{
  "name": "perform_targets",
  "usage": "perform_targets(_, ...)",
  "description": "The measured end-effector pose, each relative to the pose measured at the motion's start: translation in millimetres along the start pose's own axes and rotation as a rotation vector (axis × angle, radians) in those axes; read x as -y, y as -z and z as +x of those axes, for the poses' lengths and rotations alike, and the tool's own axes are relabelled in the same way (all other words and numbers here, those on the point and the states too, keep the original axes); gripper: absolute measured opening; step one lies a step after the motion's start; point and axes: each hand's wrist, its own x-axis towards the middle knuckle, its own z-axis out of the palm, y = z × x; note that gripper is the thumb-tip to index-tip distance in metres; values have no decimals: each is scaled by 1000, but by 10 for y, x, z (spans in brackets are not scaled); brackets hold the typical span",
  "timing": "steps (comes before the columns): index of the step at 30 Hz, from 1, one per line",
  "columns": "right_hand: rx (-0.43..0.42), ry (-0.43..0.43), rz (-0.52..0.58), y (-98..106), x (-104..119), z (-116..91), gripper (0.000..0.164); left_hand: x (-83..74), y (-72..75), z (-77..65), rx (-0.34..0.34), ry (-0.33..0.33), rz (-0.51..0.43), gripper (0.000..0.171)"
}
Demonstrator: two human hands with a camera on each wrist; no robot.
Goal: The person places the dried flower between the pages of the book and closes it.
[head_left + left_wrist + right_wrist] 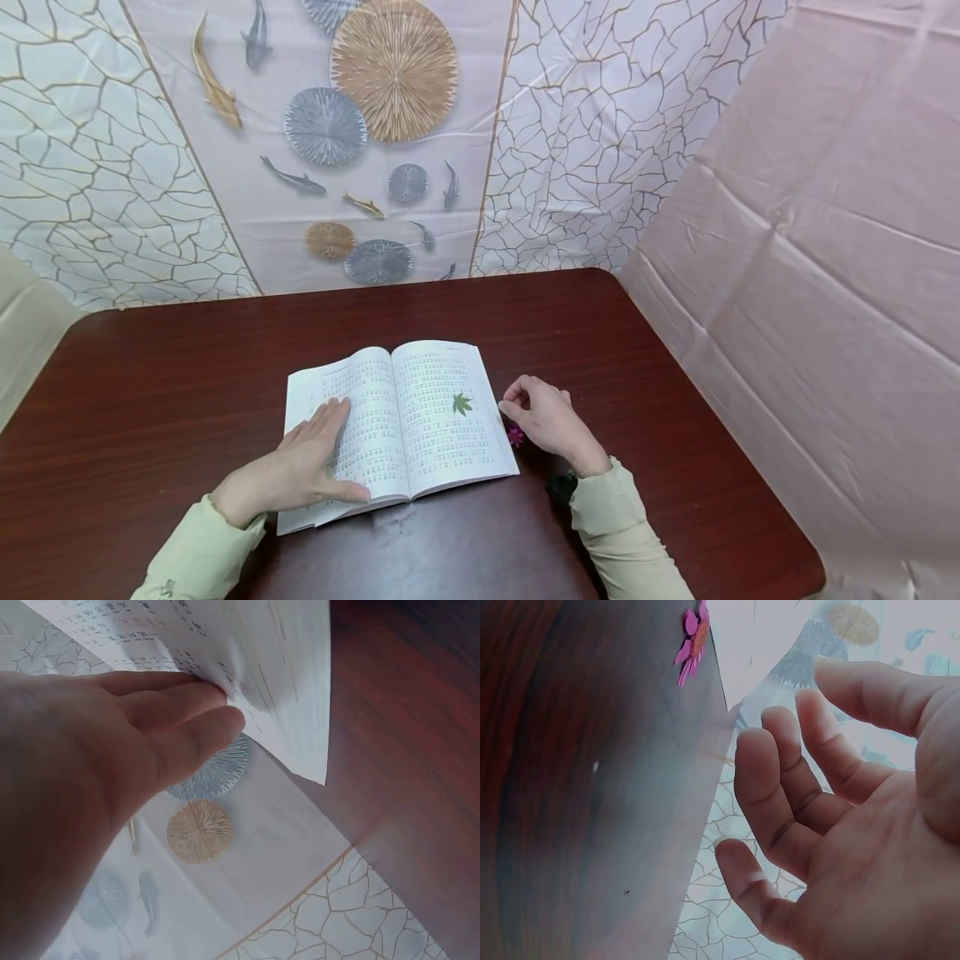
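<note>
An open book [442,454] with printed pages lies on the table. My left hand [300,467] rests on its left page, fingers extended and thumb spread toward the lower edge. On the right page lies a green, pointed-lobed leaf [461,404]. Just beyond the book's right edge, my right hand [551,421] hovers with loosely bent fingers. The right wrist view shows nothing between the thumb and fingertips [756,754]. Beside the page edge and close to that hand sits a small magenta flower [515,437], with an orange centre visible in the right wrist view.
The dark red-brown wooden table [187,358] extends around the book. Behind it hangs a patterned cloth [585,150] with fish and round motifs. A plain pinkish cloth [825,275] borders the right side.
</note>
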Motion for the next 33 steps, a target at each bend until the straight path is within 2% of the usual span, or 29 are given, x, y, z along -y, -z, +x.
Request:
perform_targets(4,3,-9,0,8,-13,-8,10,0,-12,-6,7,-17,-2,144)
perform_targets(7,3,-21,2,17,-24,-20,10,-3,-18,-9,4,-24,4,149)
perform_targets(16,-8,-47,-10,33,-99,-36,7,-28,-50,-14,7,-32,-28,150)
perform_targets(24,-34,-53,-16,61,-156,-26,10,-54,-38,-19,-40,-22,-63,153)
perform_targets(30,-30,-56,-13,69,-151,-31,11,-71,-9,-29,-81,4,-33,155)
perform_targets(33,-31,-55,-13,71,-147,-35,12,-77,-1,-32,-105,-6,-20,155)
